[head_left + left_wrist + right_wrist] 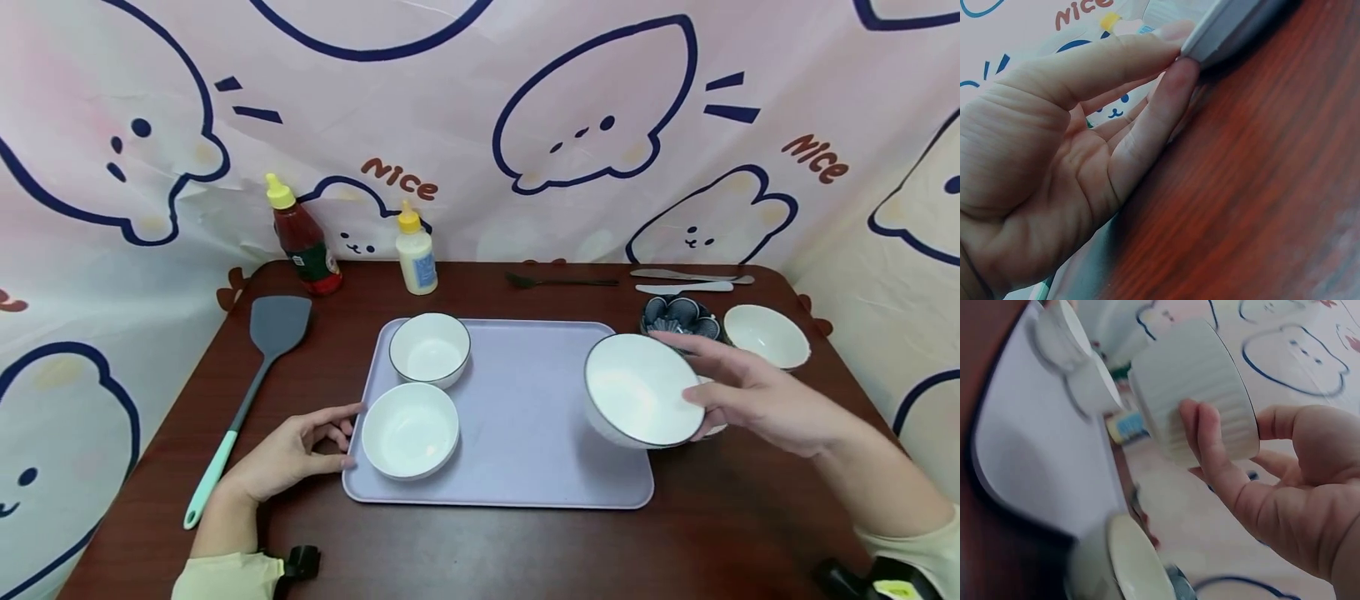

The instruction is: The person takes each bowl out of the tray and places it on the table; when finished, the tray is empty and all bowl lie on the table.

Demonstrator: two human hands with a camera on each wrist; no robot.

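Note:
A white bowl [643,390] with a thin dark rim is held by my right hand [750,392], the thumb at its rim and the fingers along its side. It hangs tilted above the right part of a lilac tray [525,417]; the right wrist view shows its ribbed outside. My left hand [300,454] pinches the tray's left edge, thumb and fingertips meeting at the rim in the left wrist view. Inside the tray, at its left end, stand two more white bowls, a rear one [430,348] and a front one [410,430], close together.
Right of the tray are dark cups [681,317], a white bowl [767,335] and another bowl [714,430] mostly hidden by my hand. A fork [562,282] and knives [684,287] lie behind. Left are a grey spatula [258,392], a red sauce bottle [303,242] and a white bottle [417,254].

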